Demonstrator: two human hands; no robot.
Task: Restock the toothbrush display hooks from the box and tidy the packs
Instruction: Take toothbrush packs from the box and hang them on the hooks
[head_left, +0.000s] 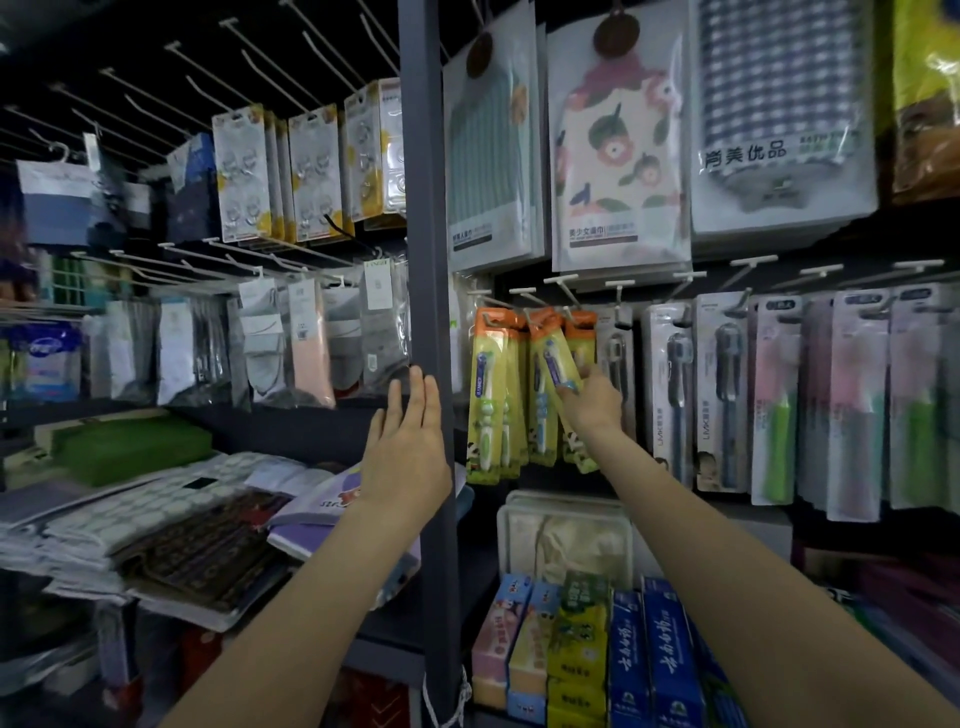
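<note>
**Entry: toothbrush hooks, right bay, middle row.**

- Right hand (592, 402): your fingers curl round a yellow-and-orange children's toothbrush pack (563, 364), which you hold tilted, top edge up near the white hooks (566, 296). Whether its hang-hole is already on a hook cannot be told.
- Left hand (408, 447): fingers straight and together, holding nothing, raised in front of the dark upright post (428, 260).
- Hung stock: matching yellow packs (488, 395) on the neighbouring hooks just left of the held one; dark-brush LMK packs (675, 395) to the right; pink and green packs (852, 405) beyond those.
- Below: boxed toothpaste (634, 654) on the lower shelf. The supply box is not in view.

**Risks from here.**

- The pack is angled, so the hole may miss the hook tip; you could crease the card or tear the slot by pushing.
- Your wrist lies close to the hung yellow packs; a nudge may swing them, or slide one off its hook onto the toothpaste below.
- One-handed threading gives poor control; your free hand is well apart from the pack and steadies nothing.
- Hooks crowd together; you could load the wrong one and mix product lines.
</note>
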